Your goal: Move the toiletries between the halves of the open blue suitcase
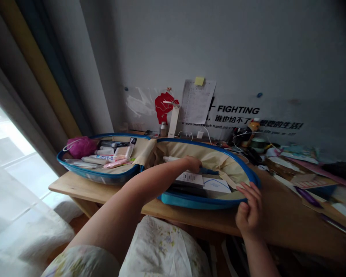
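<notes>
A blue-edged suitcase with beige lining lies unfolded in two halves on a wooden desk. My left hand reaches into its right half, fingers closed on a long dark blue object; part of that object is hidden by the hand. Below it lie a white box with printed text, a white packet with a blue line and a dark flat item. At the right end of the case, my right hand grips the rim, fingers over the edge and thumb outside.
The left half holds a pink mesh bath puff, a pack of cotton swabs, tubes and a pink packet. Behind stand a small bottle and a white upright lamp. Papers and a purple pen clutter the desk's right side.
</notes>
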The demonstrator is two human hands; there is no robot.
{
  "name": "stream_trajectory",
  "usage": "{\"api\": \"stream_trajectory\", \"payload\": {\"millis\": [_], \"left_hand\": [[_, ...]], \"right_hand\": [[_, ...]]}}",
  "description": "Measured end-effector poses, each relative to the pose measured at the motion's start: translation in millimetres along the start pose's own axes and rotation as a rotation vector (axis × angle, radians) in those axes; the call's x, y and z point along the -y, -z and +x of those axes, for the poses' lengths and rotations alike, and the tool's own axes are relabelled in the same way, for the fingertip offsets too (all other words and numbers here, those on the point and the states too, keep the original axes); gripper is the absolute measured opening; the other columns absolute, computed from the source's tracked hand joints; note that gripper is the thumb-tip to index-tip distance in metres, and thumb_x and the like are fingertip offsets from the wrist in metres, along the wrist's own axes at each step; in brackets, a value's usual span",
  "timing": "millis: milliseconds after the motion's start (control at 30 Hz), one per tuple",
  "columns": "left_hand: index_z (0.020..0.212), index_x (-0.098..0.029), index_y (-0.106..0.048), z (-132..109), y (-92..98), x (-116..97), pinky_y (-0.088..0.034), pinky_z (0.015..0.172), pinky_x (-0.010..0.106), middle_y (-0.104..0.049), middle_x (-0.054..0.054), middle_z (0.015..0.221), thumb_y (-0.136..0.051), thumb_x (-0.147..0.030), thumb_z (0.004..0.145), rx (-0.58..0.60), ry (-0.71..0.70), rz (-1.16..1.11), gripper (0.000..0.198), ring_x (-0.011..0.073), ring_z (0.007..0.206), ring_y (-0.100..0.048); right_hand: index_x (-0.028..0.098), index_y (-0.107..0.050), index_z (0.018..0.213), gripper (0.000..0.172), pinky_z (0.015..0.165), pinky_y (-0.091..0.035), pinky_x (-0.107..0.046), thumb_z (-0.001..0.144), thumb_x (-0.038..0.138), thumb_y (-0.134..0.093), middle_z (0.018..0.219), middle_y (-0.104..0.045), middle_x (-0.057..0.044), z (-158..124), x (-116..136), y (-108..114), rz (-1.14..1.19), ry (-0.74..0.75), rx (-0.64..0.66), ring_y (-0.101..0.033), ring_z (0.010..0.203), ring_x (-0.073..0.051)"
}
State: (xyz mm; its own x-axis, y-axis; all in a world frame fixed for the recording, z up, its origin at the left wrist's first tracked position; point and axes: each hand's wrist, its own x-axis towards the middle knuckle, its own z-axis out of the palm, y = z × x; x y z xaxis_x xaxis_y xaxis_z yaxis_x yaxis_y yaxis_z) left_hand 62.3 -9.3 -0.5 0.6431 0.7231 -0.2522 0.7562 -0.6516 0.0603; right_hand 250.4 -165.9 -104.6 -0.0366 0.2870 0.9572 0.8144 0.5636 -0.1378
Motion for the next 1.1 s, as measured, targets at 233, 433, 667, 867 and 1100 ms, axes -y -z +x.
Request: {"api": "stream_trajectory", "payload": {"millis": [233, 433, 667, 867, 1100], "left_hand": [[0.139, -0.027, -0.06, -22, 34.6, 16, -0.045, 0.108, 0.033, -0.067, 0.006, 0.137, -0.056, -0.035, 0.093, -0.166, -0.024, -0.081, 0.046, 0.0231, 0.125, -0.062], [0.138, -0.027, -0.059, -89, 61.5, 114, -0.05, 0.086, 0.023, -0.078, 0.0, 0.102, -0.04, -0.027, 0.096, -0.454, 0.204, -0.185, 0.046, 0.0158, 0.096, -0.07], [0.131, -0.024, -0.062, -196, 39.4, 257, -0.05, 0.086, 0.028, -0.075, 0.006, 0.115, -0.049, -0.026, 0.081, -0.455, 0.715, -0.065, 0.052, 0.0254, 0.109, -0.068], [0.089, -0.021, -0.075, -239, -4.4, 307, -0.053, 0.084, 0.033, -0.077, 0.01, 0.092, -0.063, -0.029, 0.066, -0.233, 0.794, -0.094, 0.027, 0.0313, 0.096, -0.071], [0.096, -0.017, -0.073, -239, -33.8, 313, -0.053, 0.093, 0.034, -0.074, 0.006, 0.103, -0.074, -0.019, 0.072, -0.108, 0.655, -0.211, 0.024, 0.0234, 0.1, -0.069]], "right_hand": [[0.017, -0.064, 0.117, 0.04, 0.106, -0.045, -0.059, 0.102, 0.041, -0.037, 0.117, -0.066, -0.016, 0, -1, -1, -0.001, 0.002, -0.025, -0.056, 0.128, -0.033], [0.018, -0.064, 0.116, 0.043, 0.105, -0.047, -0.06, 0.102, 0.044, -0.033, 0.116, -0.067, -0.016, -3, -5, -1, -0.039, -0.011, -0.01, -0.056, 0.129, -0.034], [0.018, -0.063, 0.118, 0.042, 0.105, -0.047, -0.062, 0.102, 0.043, -0.034, 0.116, -0.067, -0.017, -1, -3, -2, -0.047, -0.006, -0.015, -0.057, 0.128, -0.036], [0.018, -0.062, 0.121, 0.041, 0.103, -0.048, -0.061, 0.102, 0.039, -0.033, 0.116, -0.066, -0.018, -1, -5, -1, -0.061, 0.029, -0.004, -0.055, 0.129, -0.036], [0.019, -0.064, 0.12, 0.043, 0.105, -0.046, -0.063, 0.102, 0.044, -0.034, 0.116, -0.066, -0.017, -4, -8, -2, -0.057, 0.017, -0.013, -0.057, 0.127, -0.036]]}}
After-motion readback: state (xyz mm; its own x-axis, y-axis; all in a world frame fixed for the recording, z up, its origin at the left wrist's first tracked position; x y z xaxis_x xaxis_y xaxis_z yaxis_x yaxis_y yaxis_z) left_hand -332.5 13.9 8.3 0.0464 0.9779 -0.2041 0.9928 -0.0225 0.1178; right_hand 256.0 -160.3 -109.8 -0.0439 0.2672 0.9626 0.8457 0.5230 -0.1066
